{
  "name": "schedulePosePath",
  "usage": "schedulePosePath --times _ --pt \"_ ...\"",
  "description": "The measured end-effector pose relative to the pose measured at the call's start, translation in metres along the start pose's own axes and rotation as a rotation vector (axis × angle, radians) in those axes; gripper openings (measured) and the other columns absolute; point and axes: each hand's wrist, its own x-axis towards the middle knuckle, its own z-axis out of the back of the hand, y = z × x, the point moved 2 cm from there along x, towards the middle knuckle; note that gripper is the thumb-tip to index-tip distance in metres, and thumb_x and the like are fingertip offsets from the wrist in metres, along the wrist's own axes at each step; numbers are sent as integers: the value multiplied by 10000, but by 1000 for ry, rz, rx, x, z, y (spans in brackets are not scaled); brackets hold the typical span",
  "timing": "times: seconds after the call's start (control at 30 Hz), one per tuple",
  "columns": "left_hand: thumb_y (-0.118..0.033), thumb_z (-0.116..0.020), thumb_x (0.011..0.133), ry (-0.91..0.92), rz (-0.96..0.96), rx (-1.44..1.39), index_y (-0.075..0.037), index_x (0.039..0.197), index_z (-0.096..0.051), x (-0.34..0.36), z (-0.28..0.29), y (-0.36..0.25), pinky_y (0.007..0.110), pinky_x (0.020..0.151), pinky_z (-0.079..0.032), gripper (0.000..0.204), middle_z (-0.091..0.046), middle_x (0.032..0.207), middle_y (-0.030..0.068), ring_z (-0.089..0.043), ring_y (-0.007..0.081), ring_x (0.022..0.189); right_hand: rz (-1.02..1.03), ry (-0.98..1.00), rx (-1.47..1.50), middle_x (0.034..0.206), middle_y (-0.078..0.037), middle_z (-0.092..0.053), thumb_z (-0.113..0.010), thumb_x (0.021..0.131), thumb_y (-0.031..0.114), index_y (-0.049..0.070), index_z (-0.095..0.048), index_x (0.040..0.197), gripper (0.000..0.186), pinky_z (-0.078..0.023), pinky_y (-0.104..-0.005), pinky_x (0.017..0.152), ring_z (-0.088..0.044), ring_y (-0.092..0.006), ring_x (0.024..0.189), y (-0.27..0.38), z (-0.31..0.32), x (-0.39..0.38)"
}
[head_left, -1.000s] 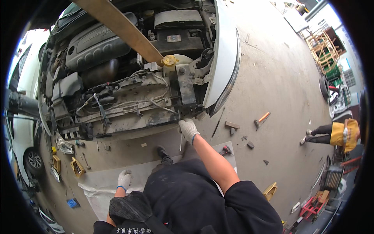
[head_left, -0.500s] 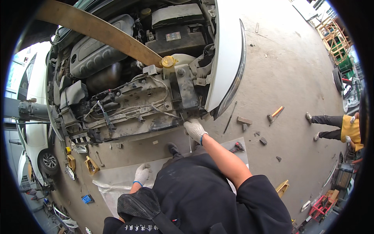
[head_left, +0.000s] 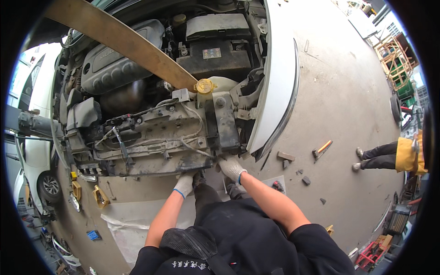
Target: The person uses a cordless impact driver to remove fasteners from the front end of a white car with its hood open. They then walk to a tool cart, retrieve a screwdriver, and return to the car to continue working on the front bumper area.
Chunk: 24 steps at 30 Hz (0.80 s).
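At the car's [head_left: 208,62] six o'clock, left hand [head_left: 185,184] and right hand [head_left: 231,167] reach the beam [head_left: 183,165], grips hidden; front stripped, beam still attached.

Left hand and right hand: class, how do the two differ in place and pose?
The left hand sits lower in the picture, farther from the right end of the car front; the right hand is higher, nearer that end. The left hand points up and rightward, the right hand up and leftward. Both wear pale gloves with blue cuffs.
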Motion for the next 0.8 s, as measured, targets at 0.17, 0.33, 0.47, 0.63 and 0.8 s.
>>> schedulePosePath --times 0.17,0.33,0.47,0.63,0.8 --pt "-201 -616 855 53 -1379 1754 -160 1013 -680 22 -61 -27 430 766 -523 175 -681 992 68 -650 273 898 -45 -28 -66 739 -123 -690 -480 938 269 1 -652 901 320 -488 -379 704 -655 -246 741 20 5 -12" --pt "-366 -650 822 97 -993 1713 -166 1108 -685 55 -48 -15 458 865 -514 350 -689 1078 87 -651 289 1001 -49 -99 -72 787 -160 -686 -488 937 290 -13 -650 906 345 -482 -403 703 -652 -272 755 36 7 -22" --pt "-393 -653 818 48 -763 1672 -165 1118 -682 46 -54 -37 463 876 -510 377 -686 1089 94 -648 295 1013 16 -162 -180 791 -193 -677 -492 933 295 -24 -650 880 359 -481 -424 712 -649 -313 755 37 6 -16" --pt "-428 -656 813 16 -665 1668 -164 1130 -678 43 -55 -38 470 891 -505 413 -683 1102 103 -644 303 1028 -62 -109 -144 740 -179 -679 -511 934 280 -28 -654 843 352 -492 -413 668 -650 -283 681 36 6 -13" --pt "-462 -659 808 25 -626 1667 -163 1142 -674 41 -59 -40 476 905 -501 449 -679 1115 112 -640 311 1043 -50 -142 -220 731 -163 -672 -519 950 310 -24 -654 876 368 -493 -397 636 -641 -265 640 23 5 -8"
